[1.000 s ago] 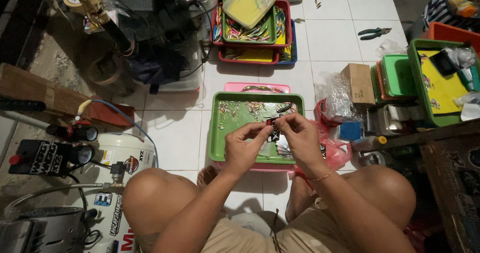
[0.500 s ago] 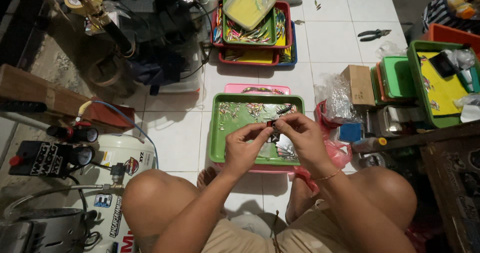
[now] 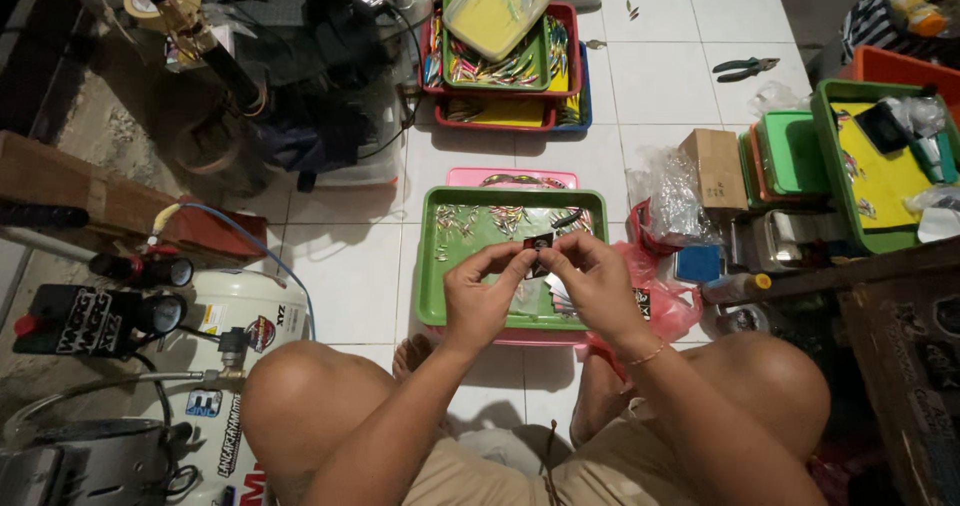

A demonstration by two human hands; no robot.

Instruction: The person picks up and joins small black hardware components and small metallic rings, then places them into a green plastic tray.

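My left hand (image 3: 486,291) and my right hand (image 3: 590,279) meet over a green tray (image 3: 432,266) on the white tiled floor. Together their fingertips pinch a small dark packet (image 3: 537,242). Several small colourful fishing lures (image 3: 480,220) lie scattered in the tray's far half. The green tray rests on a pink tray (image 3: 500,178) that shows at its far edge. My bare knees frame the near side.
Stacked red, blue and green trays of lures (image 3: 505,61) stand farther off. Pliers (image 3: 745,66) lie on the tiles. A cardboard box (image 3: 714,166), plastic bags (image 3: 668,196) and green bins (image 3: 870,166) crowd the right. A white compressor tank (image 3: 235,326) sits left.
Both hands have stayed over the green tray. The fingers have shifted slightly on the small dark packet; nothing else moved.
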